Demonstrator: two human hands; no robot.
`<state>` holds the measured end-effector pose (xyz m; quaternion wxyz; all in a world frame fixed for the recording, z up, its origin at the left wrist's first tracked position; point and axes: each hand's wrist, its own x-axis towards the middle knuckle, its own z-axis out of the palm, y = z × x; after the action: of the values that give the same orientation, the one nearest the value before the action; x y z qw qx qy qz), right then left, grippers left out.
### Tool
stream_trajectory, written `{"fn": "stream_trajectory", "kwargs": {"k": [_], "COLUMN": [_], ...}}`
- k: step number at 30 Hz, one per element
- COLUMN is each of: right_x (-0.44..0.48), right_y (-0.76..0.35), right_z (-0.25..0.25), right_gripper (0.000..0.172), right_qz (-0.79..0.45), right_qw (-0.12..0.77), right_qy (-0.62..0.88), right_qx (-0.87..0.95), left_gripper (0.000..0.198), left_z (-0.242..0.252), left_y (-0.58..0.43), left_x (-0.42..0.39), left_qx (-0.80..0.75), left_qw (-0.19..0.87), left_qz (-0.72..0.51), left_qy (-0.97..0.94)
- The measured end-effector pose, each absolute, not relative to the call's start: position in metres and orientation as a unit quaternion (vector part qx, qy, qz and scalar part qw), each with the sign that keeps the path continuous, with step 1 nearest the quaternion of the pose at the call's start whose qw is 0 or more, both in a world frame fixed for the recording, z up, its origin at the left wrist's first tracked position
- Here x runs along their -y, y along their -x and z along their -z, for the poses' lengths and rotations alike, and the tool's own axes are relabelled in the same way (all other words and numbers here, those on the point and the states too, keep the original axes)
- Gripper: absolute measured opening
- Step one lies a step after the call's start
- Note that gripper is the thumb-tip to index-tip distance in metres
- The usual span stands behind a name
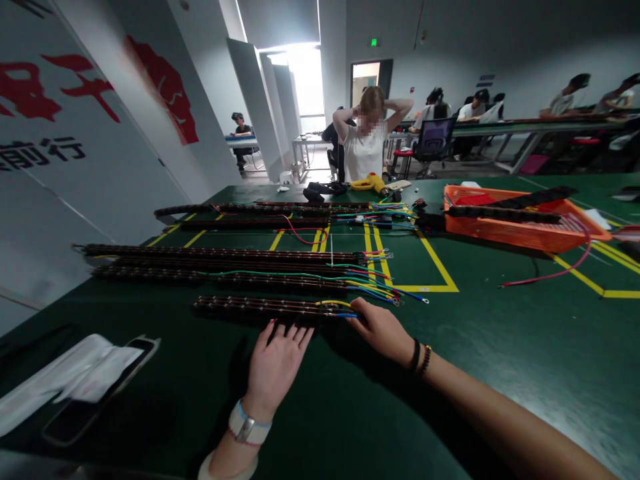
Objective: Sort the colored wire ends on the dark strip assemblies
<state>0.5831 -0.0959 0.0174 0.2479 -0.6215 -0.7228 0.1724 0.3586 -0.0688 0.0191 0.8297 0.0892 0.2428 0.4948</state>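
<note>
A short black cable-chain strip (260, 308) with coloured wires lies across the green table (500, 373) just beyond my hands. My left hand (276, 363) rests with fingers stretched out, the fingertips touching the strip's near edge. At the strip's right end my right hand (383, 330) has its fingers closed on the blue and yellow wires (340, 309). Longer strips (225, 261) with green, red, yellow and blue wires lie farther back.
An orange tray (520, 227) holding black chain pieces stands at the right. A yellow heat gun (370, 183) lies at the far edge. A phone (90, 393) and white paper lie at my left. A person stands beyond the table; others sit at benches behind.
</note>
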Motion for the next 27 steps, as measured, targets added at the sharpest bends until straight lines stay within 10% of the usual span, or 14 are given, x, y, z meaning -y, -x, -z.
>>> {"fn": "stream_trajectory", "kwargs": {"k": [27], "right_x": [0.081], "right_y": [-0.64], "right_z": [0.019], "right_gripper": [0.043], "right_qz": [-0.38], "right_qw": [0.255], "right_qy": [0.561], "right_qx": [0.69], "left_gripper": [0.037], "left_z": [-0.023], "left_y": [-0.419], "left_x": [0.112], "left_qx": [-0.33], "left_qw": [0.916], "left_qz": [-0.178], "left_qy": [-0.141]}}
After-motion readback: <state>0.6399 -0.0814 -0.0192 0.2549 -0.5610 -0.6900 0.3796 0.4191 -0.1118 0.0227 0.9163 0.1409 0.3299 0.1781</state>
